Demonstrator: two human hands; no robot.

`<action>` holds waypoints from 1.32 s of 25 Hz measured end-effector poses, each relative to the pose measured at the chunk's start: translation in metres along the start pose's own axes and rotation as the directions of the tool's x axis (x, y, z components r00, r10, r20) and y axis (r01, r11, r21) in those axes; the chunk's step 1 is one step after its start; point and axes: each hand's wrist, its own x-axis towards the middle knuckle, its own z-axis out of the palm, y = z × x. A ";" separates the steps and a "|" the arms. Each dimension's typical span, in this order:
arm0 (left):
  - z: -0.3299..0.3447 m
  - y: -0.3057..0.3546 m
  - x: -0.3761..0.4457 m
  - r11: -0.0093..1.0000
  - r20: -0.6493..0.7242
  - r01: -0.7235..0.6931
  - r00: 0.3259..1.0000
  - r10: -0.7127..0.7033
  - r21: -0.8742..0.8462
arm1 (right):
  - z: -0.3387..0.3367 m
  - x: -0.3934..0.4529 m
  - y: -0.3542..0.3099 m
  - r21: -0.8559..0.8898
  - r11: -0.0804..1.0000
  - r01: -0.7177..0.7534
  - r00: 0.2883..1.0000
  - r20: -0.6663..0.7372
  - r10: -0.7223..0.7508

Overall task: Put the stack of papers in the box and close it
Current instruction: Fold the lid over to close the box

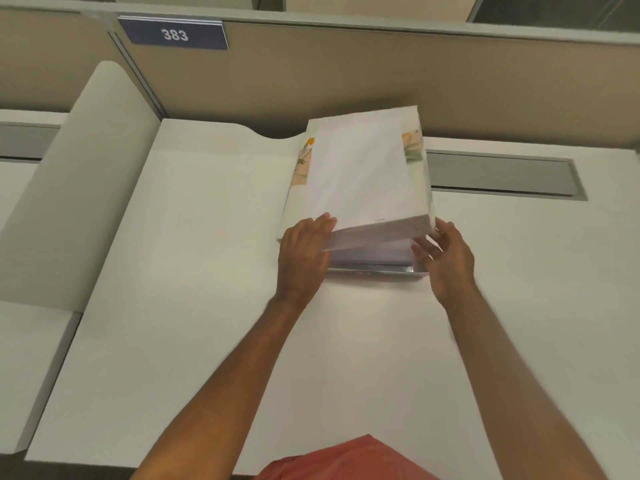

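Note:
A thick stack of white papers [363, 174] lies tilted in an open white box [377, 271], far end down inside and near end raised above the front wall. Flower-printed side flaps of the box [302, 164] stick out on either side of the stack. My left hand [304, 251] grips the stack's near left corner, fingers on its edge. At the near right corner my right hand [446, 258] holds it too, thumb on the side and fingers under the stack. The inside bottom of the box is mostly hidden.
The box stands at the back of a white desk [207, 271], close to a beige partition [346, 74] with a blue plate reading 383 [173, 33]. A grey cable slot [502, 174] runs to the right. A white divider panel [76, 188] stands at the left.

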 end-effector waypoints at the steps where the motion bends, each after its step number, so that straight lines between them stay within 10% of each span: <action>1: 0.003 0.001 0.000 0.997 0.041 -0.056 0.998 0.054 0.046 | -0.009 0.005 -0.002 0.037 0.999 -0.013 1.000 -0.001 0.013; 9: 0.021 0.014 0.005 0.964 0.218 -0.203 0.962 0.164 0.173 | -0.030 0.019 -0.005 -0.014 0.998 -0.055 0.998 0.006 0.055; 19: 0.035 0.002 -0.018 0.916 0.279 -0.266 0.943 0.182 0.299 | -0.034 0.016 0.014 -0.533 0.844 0.053 0.998 0.047 -0.032; 33: 0.042 -0.003 -0.028 0.920 0.327 -0.114 0.945 -0.016 0.374 | -0.031 0.019 0.035 -0.718 0.695 0.011 0.981 -0.127 -0.146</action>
